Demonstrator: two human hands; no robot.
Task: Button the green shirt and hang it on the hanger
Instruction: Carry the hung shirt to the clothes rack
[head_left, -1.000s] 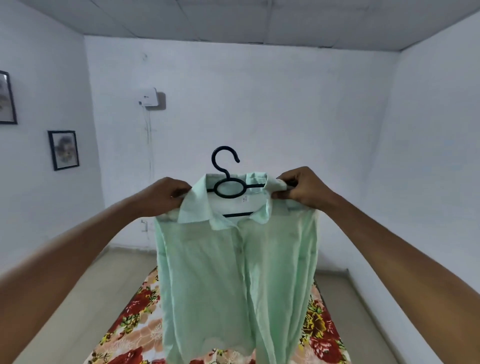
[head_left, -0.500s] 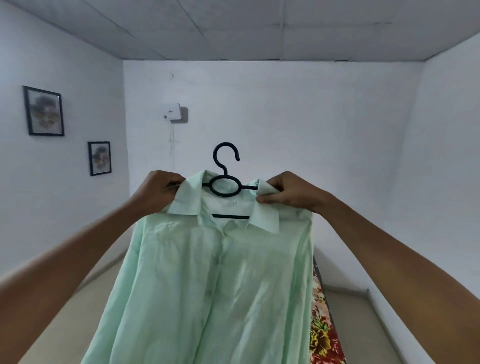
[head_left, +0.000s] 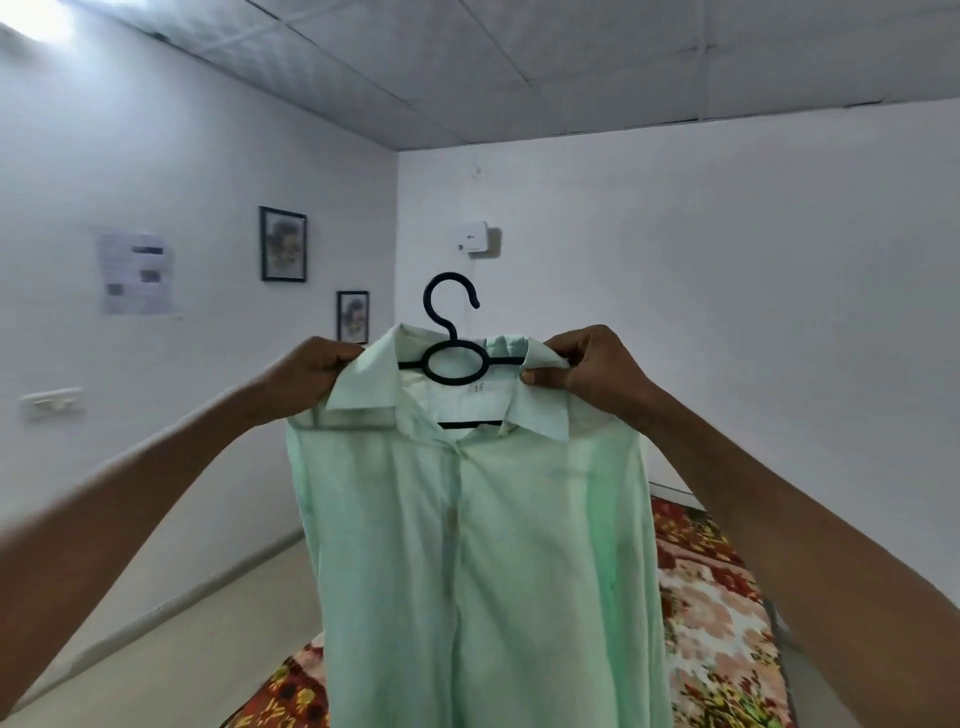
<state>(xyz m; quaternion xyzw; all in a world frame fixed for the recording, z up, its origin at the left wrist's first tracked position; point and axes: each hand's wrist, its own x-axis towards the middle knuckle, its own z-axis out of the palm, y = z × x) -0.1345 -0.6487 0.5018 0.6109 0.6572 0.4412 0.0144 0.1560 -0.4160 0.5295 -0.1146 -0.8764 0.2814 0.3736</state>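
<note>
The green shirt (head_left: 483, 561) hangs buttoned on the black hanger (head_left: 451, 343), held up at mid-frame with its hem running off the bottom edge. The left hand (head_left: 306, 374), at 9 o'clock of the collar, has its fingers curled tight on the shoulder; the right hand (head_left: 592, 371), at 3 o'clock, pinches the other shoulder. The hook stands clear above the collar with bare wall behind. A flowered bedcover (head_left: 711, 613) lies at 5 o'clock, open floor (head_left: 171, 660) at 7 o'clock.

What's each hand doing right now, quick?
Left hand: closed, gripping the green shirt at its shoulder by the collar.
Right hand: closed, pinching the shirt's other shoulder over the black hanger.
</note>
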